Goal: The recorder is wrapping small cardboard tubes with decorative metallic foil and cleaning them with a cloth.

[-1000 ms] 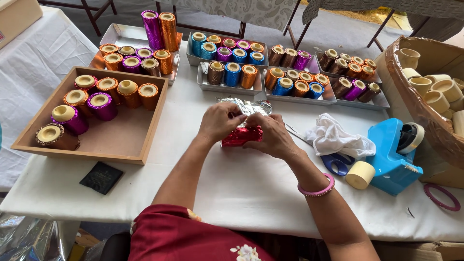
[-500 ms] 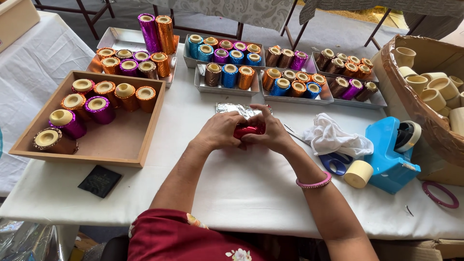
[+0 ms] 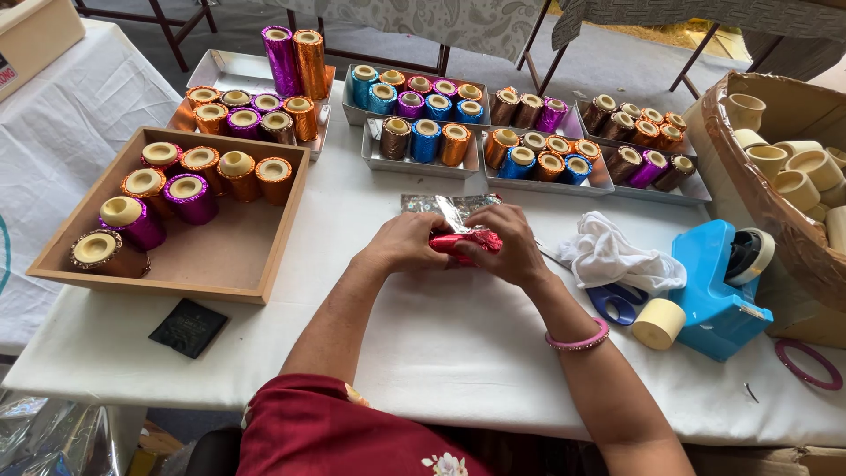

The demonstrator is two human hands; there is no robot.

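Note:
A small cylinder wrapped in shiny red foil (image 3: pixel 464 241) lies sideways between both hands at the middle of the white table. My left hand (image 3: pixel 407 244) grips its left end. My right hand (image 3: pixel 504 247) holds its right end, with fingers pressing the foil. A crumpled silver foil sheet (image 3: pixel 445 208) lies just behind the hands. A pink bangle (image 3: pixel 577 339) is on my right wrist.
A wooden tray (image 3: pixel 216 256) at left holds several foil-wrapped cups. Metal trays (image 3: pixel 423 163) of coloured wrapped cups line the back. At right are a white cloth (image 3: pixel 612 256), blue scissors (image 3: pixel 617 304), a blue tape dispenser (image 3: pixel 718 291), a bare cream cup (image 3: pixel 658 323) and a basket of bare cups (image 3: pixel 793 167).
The hands have turned the red-foiled cylinder onto its side and shifted their grip to its two ends. The camera view has moved slightly.

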